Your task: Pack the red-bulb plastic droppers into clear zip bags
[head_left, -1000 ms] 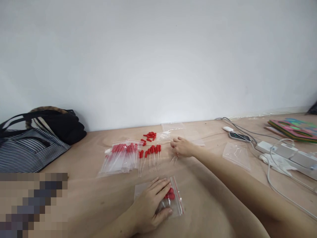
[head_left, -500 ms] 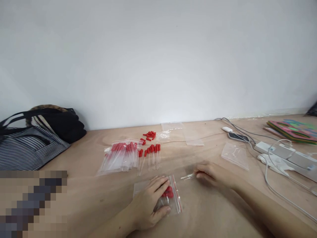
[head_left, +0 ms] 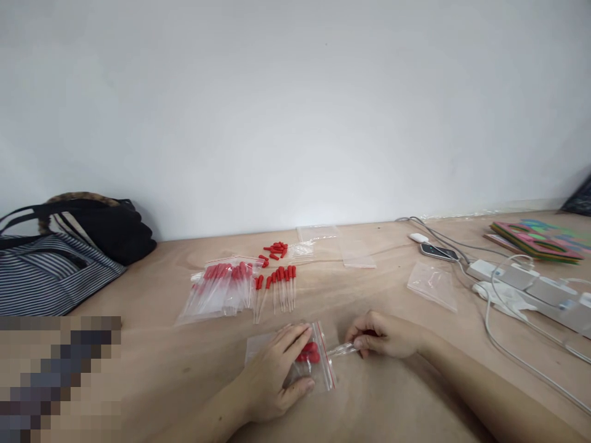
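Note:
My left hand (head_left: 277,375) lies with its fingers apart on a clear zip bag (head_left: 325,369), pressing it against the wooden table. Red rubber bulbs (head_left: 309,352) show inside the bag beside my fingertips. My right hand (head_left: 376,335) pinches a few clear droppers (head_left: 344,350), whose thin ends point left at the bag's red-striped edge. Whether those ends are inside the opening I cannot tell. Beyond my left hand lie filled bags of red-topped droppers (head_left: 226,286) and a row of loose red-topped droppers (head_left: 284,286).
Loose red bulbs (head_left: 277,249) and clear tubes (head_left: 302,250) lie farther back. Flat plastic bags (head_left: 433,286) are at centre and right. A power strip (head_left: 549,295) with cables, a phone-like device (head_left: 438,251) and colourful boards (head_left: 538,240) are right; a striped bag (head_left: 60,274) is left.
My right hand has moved left and slightly down, bringing the clear droppers to the bag's edge. My left hand still rests on the bag. The view has shifted slightly.

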`<control>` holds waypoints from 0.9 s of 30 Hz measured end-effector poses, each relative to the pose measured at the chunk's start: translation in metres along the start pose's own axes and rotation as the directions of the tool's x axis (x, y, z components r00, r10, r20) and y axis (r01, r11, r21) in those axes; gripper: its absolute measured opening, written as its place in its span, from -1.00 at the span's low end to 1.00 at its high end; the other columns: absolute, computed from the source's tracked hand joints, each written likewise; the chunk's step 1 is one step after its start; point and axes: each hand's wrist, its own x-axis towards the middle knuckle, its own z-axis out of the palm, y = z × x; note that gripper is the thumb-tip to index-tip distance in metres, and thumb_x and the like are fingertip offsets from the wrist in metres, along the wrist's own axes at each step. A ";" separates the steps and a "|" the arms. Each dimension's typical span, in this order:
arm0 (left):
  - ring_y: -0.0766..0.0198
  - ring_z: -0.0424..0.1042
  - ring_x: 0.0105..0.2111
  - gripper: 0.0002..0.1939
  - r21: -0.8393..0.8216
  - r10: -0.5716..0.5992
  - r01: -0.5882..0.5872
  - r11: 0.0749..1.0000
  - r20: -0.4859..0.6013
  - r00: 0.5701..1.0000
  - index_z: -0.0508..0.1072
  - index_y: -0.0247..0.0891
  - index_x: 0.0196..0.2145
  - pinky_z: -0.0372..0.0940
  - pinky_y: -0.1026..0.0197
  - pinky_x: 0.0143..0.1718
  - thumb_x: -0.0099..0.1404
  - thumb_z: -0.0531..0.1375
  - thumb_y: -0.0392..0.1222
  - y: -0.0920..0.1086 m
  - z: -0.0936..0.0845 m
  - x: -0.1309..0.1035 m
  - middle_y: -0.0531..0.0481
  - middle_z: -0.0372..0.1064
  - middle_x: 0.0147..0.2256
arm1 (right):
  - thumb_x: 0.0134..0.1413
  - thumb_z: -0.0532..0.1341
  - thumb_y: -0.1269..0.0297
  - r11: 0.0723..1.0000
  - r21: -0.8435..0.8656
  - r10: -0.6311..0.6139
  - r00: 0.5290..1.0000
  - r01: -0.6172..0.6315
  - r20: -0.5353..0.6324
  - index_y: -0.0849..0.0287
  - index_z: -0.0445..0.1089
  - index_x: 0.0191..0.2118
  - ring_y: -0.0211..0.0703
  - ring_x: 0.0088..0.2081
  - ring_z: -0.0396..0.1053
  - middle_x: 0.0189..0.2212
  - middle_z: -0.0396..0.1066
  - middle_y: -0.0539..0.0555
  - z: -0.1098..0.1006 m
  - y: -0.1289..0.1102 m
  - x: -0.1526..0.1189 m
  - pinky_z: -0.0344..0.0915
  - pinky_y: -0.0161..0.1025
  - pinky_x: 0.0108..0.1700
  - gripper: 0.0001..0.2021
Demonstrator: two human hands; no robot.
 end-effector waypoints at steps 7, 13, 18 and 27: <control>-0.01 0.07 0.11 -0.33 0.017 0.047 -0.047 0.999 0.031 0.998 -0.10 -0.19 0.21 0.04 -0.12 0.09 0.22 0.09 -0.05 -0.003 -0.001 0.002 -0.17 0.03 0.15 | -0.17 0.26 0.32 0.983 -0.174 -0.075 0.993 0.059 -0.091 0.20 0.32 -0.25 -0.35 -0.49 0.20 -0.43 0.34 -0.02 0.016 -0.016 0.006 0.14 -0.42 -0.48 -0.74; 0.00 0.07 0.11 -0.34 0.004 0.030 -0.030 1.000 0.024 0.999 -0.07 -0.17 0.21 0.02 -0.10 0.11 0.22 0.10 -0.09 0.002 -0.003 0.002 -0.13 0.04 0.15 | -0.15 0.20 0.45 0.965 -0.228 -0.177 0.964 0.131 -0.197 0.20 0.33 -0.38 -0.32 -0.45 0.21 -0.43 0.30 -0.02 0.038 -0.021 0.009 0.16 -0.40 -0.42 -0.89; 0.02 0.07 0.12 -0.40 0.028 0.011 -0.011 1.000 0.009 1.000 -0.04 -0.18 0.20 0.03 -0.09 0.11 0.25 0.07 -0.09 0.002 -0.003 0.002 -0.14 0.05 0.15 | -0.04 0.15 0.42 0.962 -0.191 -0.251 0.907 0.195 -0.338 0.21 0.32 -0.44 -0.31 -0.44 0.22 -0.43 0.27 0.01 0.053 -0.016 0.017 0.18 -0.38 -0.40 -0.97; 0.02 0.05 0.14 -0.43 0.085 0.079 -0.083 0.993 0.044 0.996 0.01 -0.22 0.18 -0.14 -0.19 0.15 0.26 0.06 -0.07 0.002 -0.008 0.005 -0.14 0.06 0.15 | -0.04 0.20 0.02 0.833 -0.518 -0.319 0.934 0.195 -0.161 0.05 0.39 -0.18 -0.11 -0.22 0.20 -0.31 0.37 0.07 0.015 -0.009 -0.003 -0.02 -0.08 -0.11 -0.69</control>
